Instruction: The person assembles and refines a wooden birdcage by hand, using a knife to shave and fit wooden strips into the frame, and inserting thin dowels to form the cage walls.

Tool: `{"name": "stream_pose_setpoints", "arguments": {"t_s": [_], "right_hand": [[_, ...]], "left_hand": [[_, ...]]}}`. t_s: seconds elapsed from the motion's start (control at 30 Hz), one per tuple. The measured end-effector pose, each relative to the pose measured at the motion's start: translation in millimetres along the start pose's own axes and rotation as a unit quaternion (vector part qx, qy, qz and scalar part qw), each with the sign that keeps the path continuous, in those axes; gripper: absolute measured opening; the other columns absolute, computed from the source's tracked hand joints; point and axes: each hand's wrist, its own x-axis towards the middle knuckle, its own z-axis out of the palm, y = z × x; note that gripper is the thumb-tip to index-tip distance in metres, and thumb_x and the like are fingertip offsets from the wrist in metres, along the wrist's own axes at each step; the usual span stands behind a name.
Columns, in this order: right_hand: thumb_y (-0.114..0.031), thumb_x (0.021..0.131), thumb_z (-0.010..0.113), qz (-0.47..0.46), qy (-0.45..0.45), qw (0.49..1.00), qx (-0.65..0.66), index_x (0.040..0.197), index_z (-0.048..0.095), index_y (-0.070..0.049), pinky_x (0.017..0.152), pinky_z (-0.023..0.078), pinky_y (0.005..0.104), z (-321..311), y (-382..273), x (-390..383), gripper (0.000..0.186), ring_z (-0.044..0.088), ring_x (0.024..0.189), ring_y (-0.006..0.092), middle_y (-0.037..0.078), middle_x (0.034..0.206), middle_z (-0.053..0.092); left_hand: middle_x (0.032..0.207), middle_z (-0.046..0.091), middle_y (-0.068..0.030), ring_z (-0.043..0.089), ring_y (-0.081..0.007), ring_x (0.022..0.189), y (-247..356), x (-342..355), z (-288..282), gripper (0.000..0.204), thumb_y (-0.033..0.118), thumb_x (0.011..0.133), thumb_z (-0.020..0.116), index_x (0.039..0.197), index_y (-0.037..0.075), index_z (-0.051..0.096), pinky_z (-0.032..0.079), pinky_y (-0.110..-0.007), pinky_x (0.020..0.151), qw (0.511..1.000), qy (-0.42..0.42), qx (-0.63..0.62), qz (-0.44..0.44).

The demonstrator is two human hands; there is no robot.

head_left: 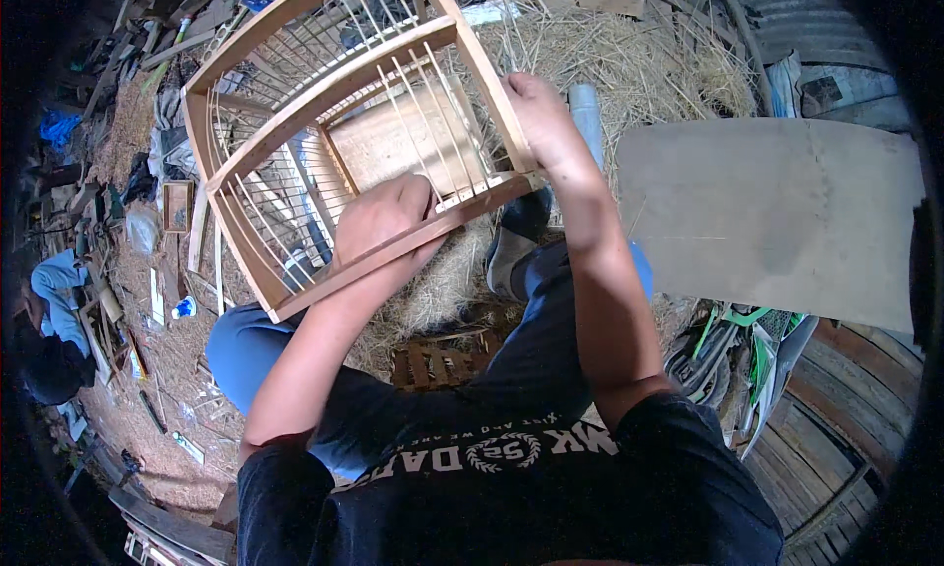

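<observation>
A wooden birdcage (pixel 324 108) with thin, light bars is tilted above my lap. My right hand (pixel 543 123) is closed around the right side of its frame, with most fingers hidden behind the wood. My left forearm passes under the near rail, and my left hand (pixel 383 217) is inside the front opening. Its fingers are curled near the lower ends of several upright bars (pixel 433 123); their tips are hidden, so what they pinch cannot be made out. A pale wooden panel (pixel 393 143) shows inside the cage.
Straw (pixel 629 74) and wood scraps cover the ground. A large flat board (pixel 772 217) lies at the right, with a grey tube (pixel 585 119) beside my right wrist. Another person (pixel 59 291) sits at the far left among scattered tools. A small wooden box (pixel 177 206) lies left of the cage.
</observation>
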Motion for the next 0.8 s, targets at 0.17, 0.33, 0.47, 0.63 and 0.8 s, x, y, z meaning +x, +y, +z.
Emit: {"name": "stream_pose_setpoints", "arguments": {"t_s": [0.17,0.33,0.47,0.63,0.8], "right_hand": [[-0.037,0.101,0.052,-0.021,0.018,0.999,-0.03,0.104,0.071,0.004,0.084,0.053,0.0459,2,5,1,0.045,0.071,0.085,0.0397,0.026,0.087,0.072],[-0.036,0.1,0.052,-0.004,-0.002,1.0,0.002,0.102,0.071,0.004,0.082,0.052,0.0457,4,8,3,0.044,0.07,0.082,0.0392,0.025,0.084,0.071],[-0.035,0.1,0.052,-0.023,-0.009,1.0,0.018,0.1,0.07,0.005,0.08,0.052,0.0457,6,14,8,0.044,0.07,0.079,0.0372,0.025,0.082,0.07],[-0.03,0.098,0.059,-0.017,-0.03,0.999,0.024,0.099,0.071,0.0,0.068,0.046,0.0346,1,14,10,0.032,0.06,0.071,0.0198,0.01,0.077,0.064],[-0.036,0.1,0.054,-0.012,-0.012,1.0,0.009,0.097,0.07,0.006,0.078,0.051,0.0444,1,8,13,0.045,0.069,0.077,0.0358,0.025,0.081,0.07]], "left_hand": [[0.09,0.059,-0.0187,0.061,-0.0393,0.088,0,-6,16,0.038,0.009,0.075,0.08,0.099,0.004,0.051,0.049,-0.05,0.077,0.999,0.046,-0.024,0.003],[0.091,0.053,-0.0188,0.055,-0.0393,0.084,0,-5,30,0.033,0.006,0.075,0.075,0.096,0.002,0.05,0.044,-0.049,0.077,0.996,0.09,-0.008,0.008],[0.092,0.051,-0.0177,0.054,-0.0388,0.084,0,-4,33,0.032,0.004,0.075,0.073,0.096,0.002,0.05,0.044,-0.049,0.077,0.997,0.081,-0.01,-0.002],[0.093,0.052,-0.0178,0.056,-0.0392,0.088,-1,-5,34,0.034,0.004,0.075,0.073,0.099,0.002,0.049,0.044,-0.048,0.078,0.997,0.072,-0.02,-0.015],[0.094,0.053,-0.0194,0.056,-0.0408,0.091,-3,-4,37,0.032,0.005,0.078,0.071,0.101,0.002,0.049,0.044,-0.049,0.079,0.997,0.039,-0.047,-0.043]]}}
